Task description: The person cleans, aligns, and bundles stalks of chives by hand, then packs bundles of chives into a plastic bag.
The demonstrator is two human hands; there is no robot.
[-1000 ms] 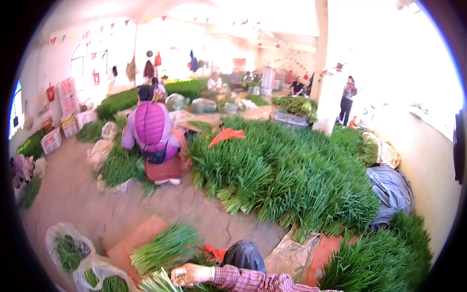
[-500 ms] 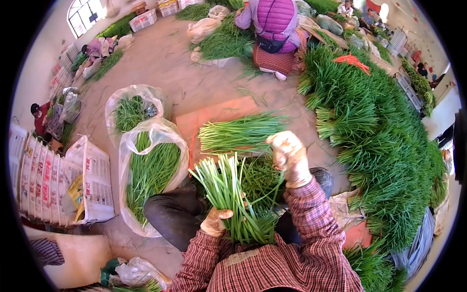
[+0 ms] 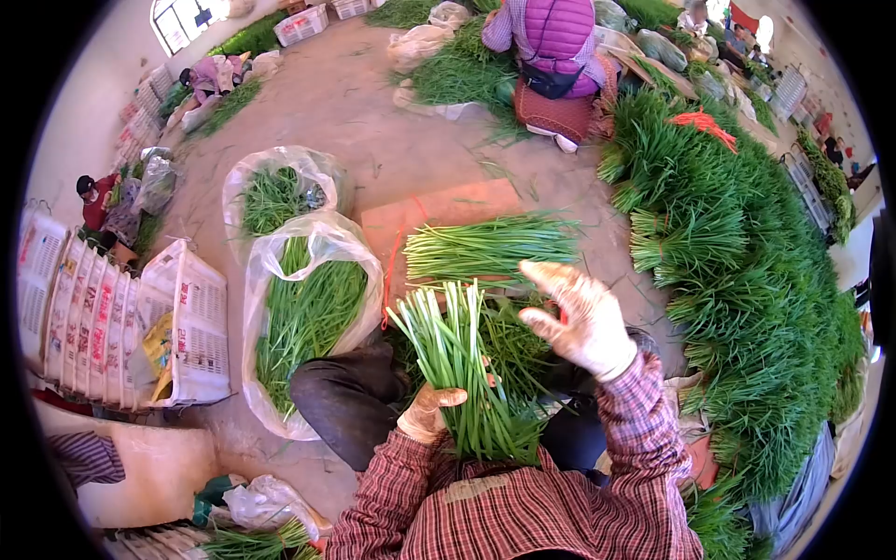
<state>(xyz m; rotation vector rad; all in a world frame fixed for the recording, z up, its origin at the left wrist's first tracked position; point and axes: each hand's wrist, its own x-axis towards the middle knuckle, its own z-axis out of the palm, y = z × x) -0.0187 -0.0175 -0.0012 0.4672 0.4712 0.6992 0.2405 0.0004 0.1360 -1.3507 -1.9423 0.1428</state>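
My left hand (image 3: 431,412), in a pale stained glove, is wrapped round a bunch of garlic chives (image 3: 457,350). The white stem ends point up and away, and the green leaves fall toward my lap. To the right of the bunch, my right hand (image 3: 590,329) is raised in a matching glove with thumb and fingers spread, holding nothing. Beyond both hands a flat layer of chives (image 3: 490,248) lies across a reddish board (image 3: 467,200). Loose, tangled greens (image 3: 520,347) lie between my legs, partly hidden by the bunch. A red string (image 3: 396,280) runs along the board's left side.
Two clear plastic bags (image 3: 371,327) of greens stand to the left, beside white crates (image 3: 202,322). Tied chive bundles (image 3: 747,308) are heaped along the right, with orange ties (image 3: 706,127) on top. A person in a purple vest (image 3: 558,37) sits ahead; others work farther off.
My right hand has gone from closed to spread, dropping a little nearer to me. The left hand still grips the bunch. The whole view has shifted slightly.
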